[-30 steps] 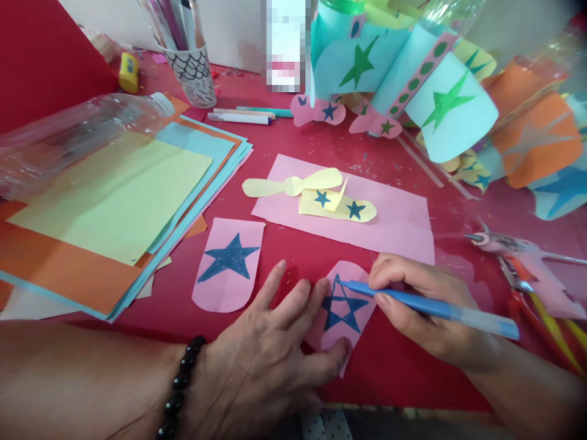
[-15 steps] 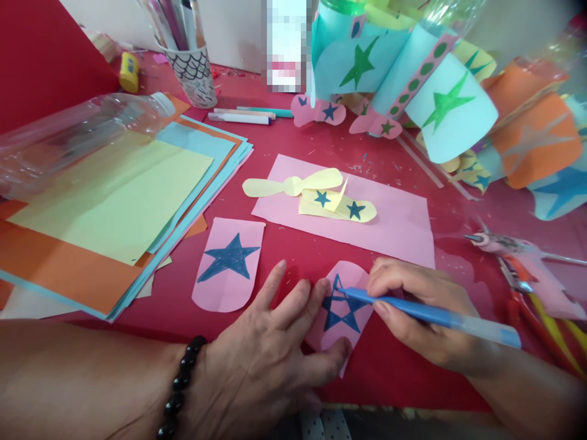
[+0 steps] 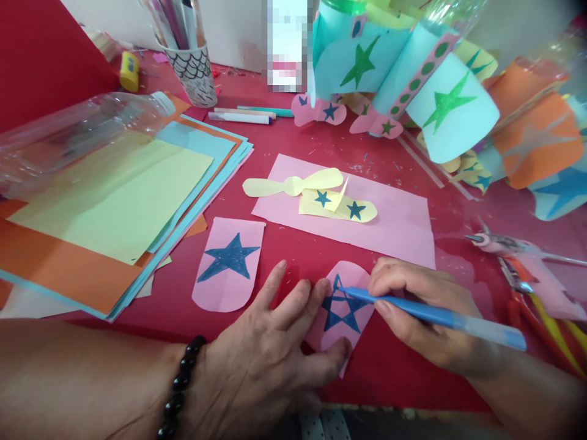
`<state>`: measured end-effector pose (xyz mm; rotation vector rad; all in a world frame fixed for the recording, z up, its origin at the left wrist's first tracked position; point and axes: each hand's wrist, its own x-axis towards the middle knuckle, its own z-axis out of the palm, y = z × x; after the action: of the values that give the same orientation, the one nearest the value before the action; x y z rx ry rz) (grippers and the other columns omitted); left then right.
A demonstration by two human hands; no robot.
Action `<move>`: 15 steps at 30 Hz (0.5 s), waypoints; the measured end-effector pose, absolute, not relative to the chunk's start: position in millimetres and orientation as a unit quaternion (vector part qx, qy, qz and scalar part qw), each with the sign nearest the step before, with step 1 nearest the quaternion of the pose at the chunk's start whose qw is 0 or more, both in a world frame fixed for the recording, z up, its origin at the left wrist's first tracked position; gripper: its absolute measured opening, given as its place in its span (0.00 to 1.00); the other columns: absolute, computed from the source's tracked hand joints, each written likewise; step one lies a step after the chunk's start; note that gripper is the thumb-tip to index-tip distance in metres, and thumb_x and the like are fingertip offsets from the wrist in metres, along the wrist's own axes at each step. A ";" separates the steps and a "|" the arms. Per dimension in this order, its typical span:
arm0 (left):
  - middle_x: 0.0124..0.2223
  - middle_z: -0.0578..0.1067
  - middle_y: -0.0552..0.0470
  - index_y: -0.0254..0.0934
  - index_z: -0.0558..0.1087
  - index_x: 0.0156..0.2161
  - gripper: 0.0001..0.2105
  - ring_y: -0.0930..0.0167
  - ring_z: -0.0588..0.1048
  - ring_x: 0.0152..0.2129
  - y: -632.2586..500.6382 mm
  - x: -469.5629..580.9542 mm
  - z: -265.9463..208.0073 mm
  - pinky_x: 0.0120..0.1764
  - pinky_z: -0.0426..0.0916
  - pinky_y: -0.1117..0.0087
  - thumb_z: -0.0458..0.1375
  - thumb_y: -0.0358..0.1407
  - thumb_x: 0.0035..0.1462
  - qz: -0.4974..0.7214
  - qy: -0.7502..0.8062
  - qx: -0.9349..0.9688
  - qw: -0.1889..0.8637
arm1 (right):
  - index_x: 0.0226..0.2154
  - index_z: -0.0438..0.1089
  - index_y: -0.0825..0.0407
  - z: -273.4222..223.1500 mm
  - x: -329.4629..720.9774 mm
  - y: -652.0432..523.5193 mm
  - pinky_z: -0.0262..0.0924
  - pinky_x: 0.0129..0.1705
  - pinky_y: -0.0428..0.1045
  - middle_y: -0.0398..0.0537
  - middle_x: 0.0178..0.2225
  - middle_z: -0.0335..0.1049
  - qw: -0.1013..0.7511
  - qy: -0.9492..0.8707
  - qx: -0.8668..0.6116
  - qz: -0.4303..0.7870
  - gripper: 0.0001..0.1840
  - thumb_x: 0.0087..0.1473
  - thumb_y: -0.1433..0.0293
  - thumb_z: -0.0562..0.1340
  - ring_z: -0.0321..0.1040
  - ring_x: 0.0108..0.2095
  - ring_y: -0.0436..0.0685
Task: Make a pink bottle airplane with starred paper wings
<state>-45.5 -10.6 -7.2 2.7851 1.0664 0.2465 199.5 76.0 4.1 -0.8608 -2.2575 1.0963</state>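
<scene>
A blue felt-tip pen [image 3: 426,310] is pinched in my right hand [image 3: 413,311], its tip touching the upper point of a star drawn in dark blue. That star is on a rounded pink paper piece [image 3: 364,275], and its middle is uncoloured. My left hand [image 3: 284,342] lies with fingers spread, its fingertips and thumb pressing the left side of this piece to the table. Left of it lies a second pink paper piece [image 3: 208,296] with a filled blue star. Behind are a pale yellow propeller shape [image 3: 316,179] and yellow strips with blue stars [image 3: 362,212] on a pink sheet [image 3: 394,229].
Coloured paper sheets [image 3: 114,201] are stacked at left under a clear plastic bottle [image 3: 92,122]. Behind stand a cup of pens [image 3: 192,73], loose markers [image 3: 243,118] and a yellow glue stick [image 3: 129,70]. Paper-and-bottle planes [image 3: 389,79] fill the back right. A pink glue gun [image 3: 532,260] lies at right.
The pen's back end has swung slightly right and down, while its tip stays near the star's upper point. My left hand and the papers look unmoved.
</scene>
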 end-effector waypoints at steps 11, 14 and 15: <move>0.65 0.58 0.27 0.46 0.61 0.62 0.26 0.45 0.60 0.61 -13.5 -46.9 -10.4 0.57 0.55 0.33 0.55 0.51 0.63 0.081 0.354 0.929 0.074 | 0.35 0.67 0.51 3.7 198.9 75.1 0.62 0.29 0.49 0.45 0.28 0.68 0.246 -0.829 -0.303 0.401 0.07 0.54 0.78 0.61 0.67 0.28 0.52; 0.66 0.56 0.27 0.46 0.61 0.62 0.26 0.44 0.60 0.61 -12.4 -46.5 -9.6 0.56 0.54 0.31 0.55 0.52 0.63 0.074 0.353 0.929 0.078 | 0.35 0.68 0.52 3.9 198.2 75.0 0.62 0.30 0.49 0.46 0.29 0.69 0.248 -0.827 -0.319 0.390 0.05 0.56 0.77 0.60 0.67 0.28 0.52; 0.66 0.56 0.27 0.46 0.61 0.62 0.26 0.44 0.59 0.61 -12.0 -46.4 -9.5 0.56 0.54 0.31 0.55 0.52 0.63 0.074 0.353 0.929 0.078 | 0.35 0.68 0.52 4.0 197.9 75.1 0.62 0.30 0.49 0.46 0.29 0.69 0.246 -0.828 -0.321 0.388 0.05 0.56 0.77 0.60 0.67 0.28 0.51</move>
<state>-46.4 -12.0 -9.5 2.7829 1.0565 0.2217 197.9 75.1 4.0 -0.8745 -2.2593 1.0597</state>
